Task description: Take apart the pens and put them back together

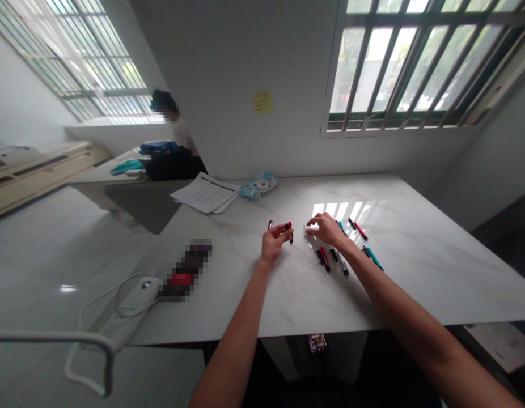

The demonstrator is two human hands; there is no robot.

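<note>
Red pen [290, 231] pinched by left hand [272, 242]; right hand [326, 229] loose among mid-table pens [330, 259].

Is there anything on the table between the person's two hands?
Head view: only bare white tabletop separates left hand, pinching a red-and-black pen, from right hand.

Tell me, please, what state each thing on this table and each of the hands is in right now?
Left hand: closed on the red pen, raised off the table.
Red pen: held at the fingertips, roughly upright.
Right hand: fingers spread, reaching down over the loose pens.
Loose pens: lying flat, scattered.
Papers: stacked flat.
Wipes pack: lying flat; open or closed unclear.
</note>
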